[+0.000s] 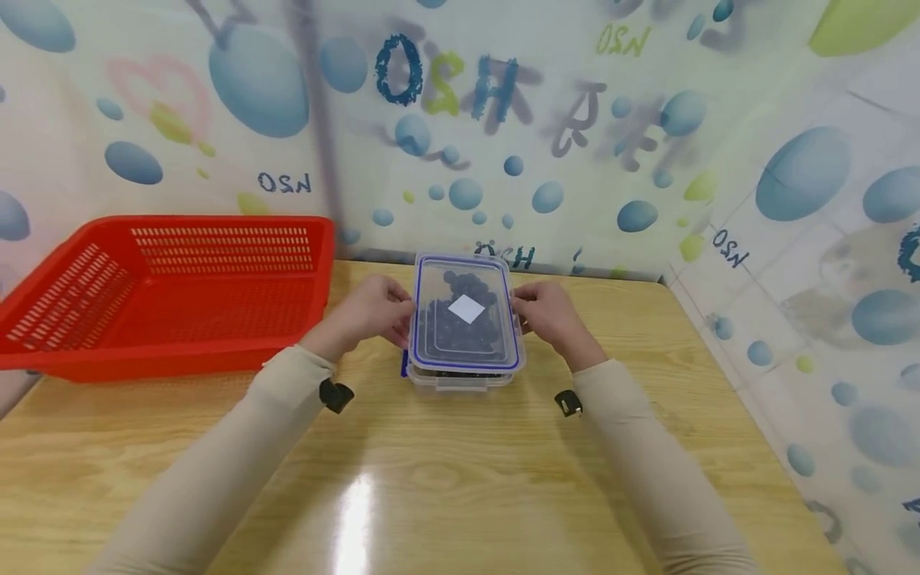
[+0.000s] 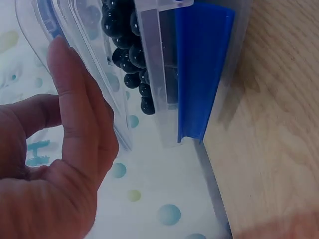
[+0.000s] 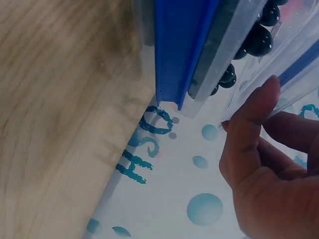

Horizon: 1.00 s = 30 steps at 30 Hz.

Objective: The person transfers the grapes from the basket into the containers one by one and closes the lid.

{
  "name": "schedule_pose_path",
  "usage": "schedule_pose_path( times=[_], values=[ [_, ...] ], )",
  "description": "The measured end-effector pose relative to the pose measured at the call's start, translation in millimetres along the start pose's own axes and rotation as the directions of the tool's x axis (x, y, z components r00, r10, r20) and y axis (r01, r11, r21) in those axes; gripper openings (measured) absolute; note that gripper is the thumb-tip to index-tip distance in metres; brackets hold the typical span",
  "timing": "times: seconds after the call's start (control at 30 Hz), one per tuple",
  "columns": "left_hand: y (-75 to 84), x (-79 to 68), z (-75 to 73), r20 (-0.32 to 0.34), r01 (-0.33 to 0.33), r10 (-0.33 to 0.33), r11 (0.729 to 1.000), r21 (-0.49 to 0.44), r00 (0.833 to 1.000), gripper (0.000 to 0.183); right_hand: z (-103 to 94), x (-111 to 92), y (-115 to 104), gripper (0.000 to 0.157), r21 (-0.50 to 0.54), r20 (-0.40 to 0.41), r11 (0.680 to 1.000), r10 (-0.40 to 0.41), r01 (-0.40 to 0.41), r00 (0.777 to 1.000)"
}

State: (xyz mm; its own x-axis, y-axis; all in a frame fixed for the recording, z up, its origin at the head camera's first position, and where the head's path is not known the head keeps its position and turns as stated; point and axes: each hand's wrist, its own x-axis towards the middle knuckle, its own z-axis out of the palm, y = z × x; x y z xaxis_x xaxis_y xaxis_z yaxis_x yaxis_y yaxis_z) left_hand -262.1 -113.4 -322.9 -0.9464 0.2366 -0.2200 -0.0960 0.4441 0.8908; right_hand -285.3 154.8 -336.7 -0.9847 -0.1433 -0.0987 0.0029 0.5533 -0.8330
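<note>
A clear plastic lid (image 1: 431,319) with a blue seal and a white diamond label lies slightly raised over a clear food container (image 1: 461,384). Glossy dark round balls or fruits (image 2: 118,24) fill the container and show through the lid. My left hand (image 1: 375,311) pinches the lid's left edge. On the opposite edge, my right hand (image 1: 552,314) holds the lid with thumb and fingers. Between lid and container a gap shows in both wrist views. A blue latch flap (image 2: 204,69) hangs down on the container's left side, and another blue flap (image 3: 182,50) on its right.
To the left stands a red plastic basket (image 1: 216,355) with slotted walls, near the container. The wooden table (image 1: 460,479) meets a patterned wall covering (image 1: 460,160) behind the container, and a similar covered wall rises at the right.
</note>
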Motion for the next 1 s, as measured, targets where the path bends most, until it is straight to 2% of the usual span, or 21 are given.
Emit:
schedule_pose_path(
  times=[0.13,0.23,0.3,0.4,0.5,0.57,0.63,0.67,0.7,0.77,0.8,0.87,0.93,1.0],
  values=[
    [-0.2,-0.8,-7.2,0.001,-0.026,0.026,0.998,0.063,1.0,0.025,0.2,-2.0,-0.7,0.029,-0.019,-0.038,1.0,-0.023,0.022,0.999],
    [5.7,-5.8,-16.0,-0.031,-0.106,0.109,0.989,0.104,0.994,0.023,-3.6,-8.3,-8.7,0.029,-0.017,-0.126,0.995,-0.096,0.095,0.987],
    [12.4,-10.3,-21.2,-0.057,-0.171,0.178,0.98,0.102,0.982,0.022,-7.3,-15.3,-16.4,0.03,0.023,-0.206,0.985,-0.161,0.169,0.965],
    [23.5,-17.2,-25.4,-0.101,-0.271,0.276,0.961,0.057,0.956,0.021,-11.9,-26.9,-27.4,0.031,0.142,-0.334,0.933,-0.268,0.33,0.904],
    [31.7,-21.7,-24.5,-0.149,-0.368,0.373,0.928,0.059,0.916,0.024,-12.9,-35.4,-33.3,0.031,0.223,-0.457,0.835,-0.366,0.503,0.81],
    [33.2,-22.6,-20.9,-0.192,-0.425,0.437,0.899,0.105,0.879,0.03,-11.9,-37.9,-33.8,0.03,0.247,-0.516,0.763,-0.418,0.598,0.748],
    [30.9,-22.2,-15.3,-0.234,-0.474,0.499,0.866,0.157,0.834,0.035,-9.9,-38.8,-31.5,0.027,0.265,-0.554,0.695,-0.457,0.668,0.696],
    [28.7,-21.6,-12.4,-0.254,-0.495,0.529,0.848,0.189,0.81,0.035,-9.0,-39.0,-29.6,0.024,0.278,-0.561,0.667,-0.472,0.691,0.681],
    [25.1,-19.9,-9.4,-0.272,-0.515,0.557,0.83,0.216,0.784,0.035,-8.2,-39.1,-27.2,0.023,0.286,-0.565,0.652,-0.477,0.703,0.673],
    [17.7,-15.8,-4.0,-0.309,-0.546,0.6,0.8,0.248,0.738,0.033,-6.6,-40.6,-22.0,0.024,0.314,-0.563,0.642,-0.468,0.7,0.681],
    [14.2,-14.1,-1.5,-0.322,-0.562,0.615,0.788,0.25,0.719,0.033,-5.8,-41.1,-19.4,0.025,0.324,-0.557,0.65,-0.456,0.687,0.694],
    [7.1,-10.6,1.9,-0.343,-0.581,0.623,0.781,0.229,0.703,0.035,-3.9,-42.4,-15.1,0.027,0.37,-0.529,0.679,-0.407,0.634,0.745],
    [0.0,-8.0,5.0,-0.364,-0.571,0.601,0.796,0.2,0.711,0.037,-1.2,-43.1,-11.9,0.029,0.425,-0.475,0.72,-0.338,0.548,0.813],
    [-8.0,-6.8,7.5,-0.366,-0.541,0.565,0.822,0.177,0.739,0.037,1.6,-42.1,-8.4,0.031,0.481,-0.396,0.759,-0.258,0.439,0.881]
  ],
)
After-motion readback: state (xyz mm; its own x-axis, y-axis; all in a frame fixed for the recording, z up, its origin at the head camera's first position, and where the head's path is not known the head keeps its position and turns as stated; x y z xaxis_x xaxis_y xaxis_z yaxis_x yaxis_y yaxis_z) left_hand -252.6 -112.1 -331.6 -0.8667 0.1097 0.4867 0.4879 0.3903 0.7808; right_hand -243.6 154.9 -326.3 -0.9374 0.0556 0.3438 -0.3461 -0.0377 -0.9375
